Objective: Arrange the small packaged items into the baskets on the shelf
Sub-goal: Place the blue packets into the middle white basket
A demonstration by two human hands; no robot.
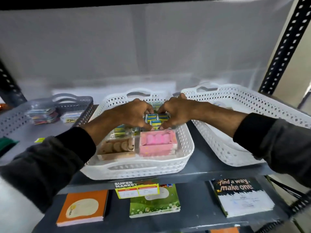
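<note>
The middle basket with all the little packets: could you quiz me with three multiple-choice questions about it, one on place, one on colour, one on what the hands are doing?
1. Where in the middle basket does the pink box lie?
A. front right
B. back left
C. outside it

2. What colour is the basket on the left?
A. white
B. grey
C. orange

3. What are the two hands doing?
A. hanging idle
B. lifting a notebook
C. both closing on the small blue and yellow packets

Answers:
1 A, it lies beside the cookie box, near the front rim.
2 B, its wall is grey, unlike the white baskets.
3 C, left hand and right hand have their fingers round the cluster.
</note>
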